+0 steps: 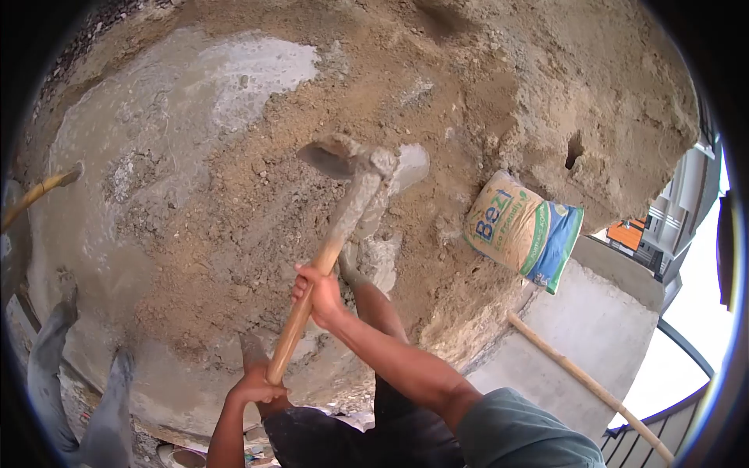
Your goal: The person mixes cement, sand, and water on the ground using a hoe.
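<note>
A hoe's wooden handle (295, 331) runs up from the lower middle of the view, its upper part coated in wet grey mud. My right hand (320, 294) is wrapped round the middle of the handle. Near its lower end, my left hand (257, 388) is closed on the same handle. The muddy hoe blade (328, 158) is tilted above the heap of sand and gravel (234, 226); whether its edge touches the heap is unclear. My bare legs stand among wet mud, below the hoe head.
Wet grey mix (164, 101) spreads along the left. Another person's mud-covered legs (109, 421) are at lower left, near a wooden handle (39, 195). A printed bag (519, 226) lies against the sand bank (593, 101) at right. A long pole (585, 382) leans over concrete (569, 335).
</note>
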Tool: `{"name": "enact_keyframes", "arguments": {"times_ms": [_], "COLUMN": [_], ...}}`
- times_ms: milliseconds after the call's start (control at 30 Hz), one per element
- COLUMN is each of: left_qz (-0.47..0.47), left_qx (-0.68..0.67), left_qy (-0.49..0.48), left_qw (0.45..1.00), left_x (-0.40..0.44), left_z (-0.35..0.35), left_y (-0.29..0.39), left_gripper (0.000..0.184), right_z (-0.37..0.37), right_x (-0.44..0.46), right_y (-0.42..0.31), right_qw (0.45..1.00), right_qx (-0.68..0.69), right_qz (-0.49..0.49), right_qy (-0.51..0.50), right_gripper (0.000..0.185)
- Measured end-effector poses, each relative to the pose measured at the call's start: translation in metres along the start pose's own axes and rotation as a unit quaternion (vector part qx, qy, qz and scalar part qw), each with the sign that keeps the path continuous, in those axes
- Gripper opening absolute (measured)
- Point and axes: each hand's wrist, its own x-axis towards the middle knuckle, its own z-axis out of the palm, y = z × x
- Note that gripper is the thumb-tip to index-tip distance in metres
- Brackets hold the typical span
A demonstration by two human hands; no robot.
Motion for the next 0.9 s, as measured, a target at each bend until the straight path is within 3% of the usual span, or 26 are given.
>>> {"name": "enact_keyframes", "arguments": {"times_ms": [33,67,100,167,200,233,300,333,400,500,633,900], "left_qz": [0.068,0.078,0.148,0.24,0.278,0.292,0.272,0.268,0.229,0.18,0.152,0.139], "left_qx": [-0.025,-0.049,-0.155,-0.339,-0.389,-0.429,-0.511,-0.535,-0.58,-0.629,-0.626,-0.561], "left_qy": [-0.009,-0.021,-0.1,-0.285,-0.305,-0.317,-0.376,-0.409,-0.4,-0.326,-0.253,-0.205], "left_qw": [0.997,0.996,0.972,0.864,0.824,0.794,0.724,0.689,0.672,0.682,0.722,0.79], "left_x": [0.038,0.051,0.078,0.13,0.143,0.161,0.192,0.205,0.209,0.188,0.15,0.048], "left_z": [0.002,0.002,0.001,0.003,0.008,0.013,0.026,0.034,0.059,0.078,0.065,0.057], "left_y": [0.042,0.116,0.168,0.263,0.31,0.352,0.416,0.435,0.454,0.422,0.334,0.214], "left_gripper": [0.031,0.03,0.028,0.039,0.047,0.048,0.032,0.025,0.018,0.011,0.009,0.01], "right_z": [-0.008,-0.018,-0.027,-0.056,-0.068,-0.082,-0.107,-0.114,-0.121,-0.138,-0.136,-0.094], "right_x": [0.023,0.052,0.074,0.133,0.159,0.186,0.236,0.251,0.254,0.252,0.24,0.149], "right_y": [-0.059,-0.114,-0.171,-0.271,-0.315,-0.354,-0.41,-0.419,-0.41,-0.364,-0.26,-0.148], "right_qw": [0.999,0.996,0.993,0.989,0.989,0.989,0.981,0.969,0.953,0.936,0.962,0.973], "right_qx": [-0.004,-0.021,-0.025,0.022,0.023,0.015,-0.068,-0.127,-0.234,-0.323,-0.228,-0.186], "right_qz": [-0.037,-0.073,-0.102,-0.144,-0.145,-0.145,-0.18,-0.208,-0.156,-0.053,-0.023,0.03], "right_qy": [0.034,0.05,0.049,0.022,-0.005,-0.028,0.007,0.039,0.112,0.132,0.149,0.131], "right_gripper": [0.023,0.018,0.014,0.012,0.013,0.012,0.009,0.009,0.008,0.007,0.003,0.015]}}
